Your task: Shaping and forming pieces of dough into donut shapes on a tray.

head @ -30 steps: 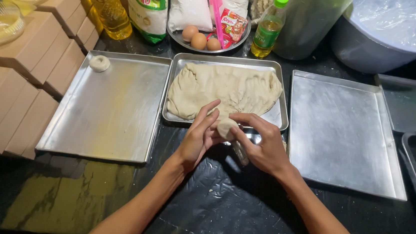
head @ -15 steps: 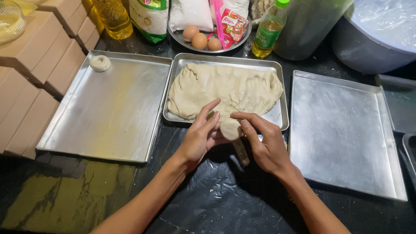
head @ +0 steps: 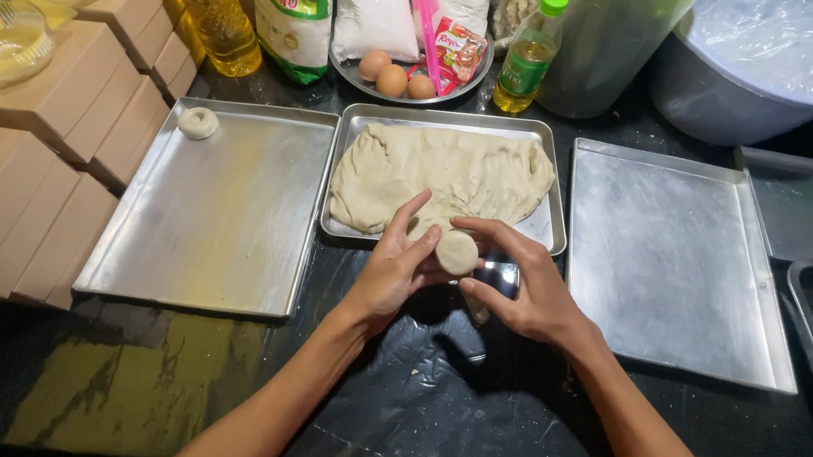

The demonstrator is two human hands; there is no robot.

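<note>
Nearest, a glossy black plastic sheet (head: pixel 411 405) covers the desk under both forearms. Above it the left hand (head: pixel 393 271) and right hand (head: pixel 529 288) meet, fingertips clamped together on a small, smooth, pale dough disc (head: pixel 456 252). Just beyond the hands, a matte, lumpy dough slab (head: pixel 441 173) fills a small metal tray (head: pixel 548 233). Left of the hands lies a large brushed-metal tray (head: pixel 221 222) with one dough ring (head: pixel 198 122) in its far corner; right of them, another bare tray (head: pixel 678 262). Farthest, three brown eggs (head: pixel 395 76) sit on a round plate (head: pixel 351 74) between oil bottles.
</note>
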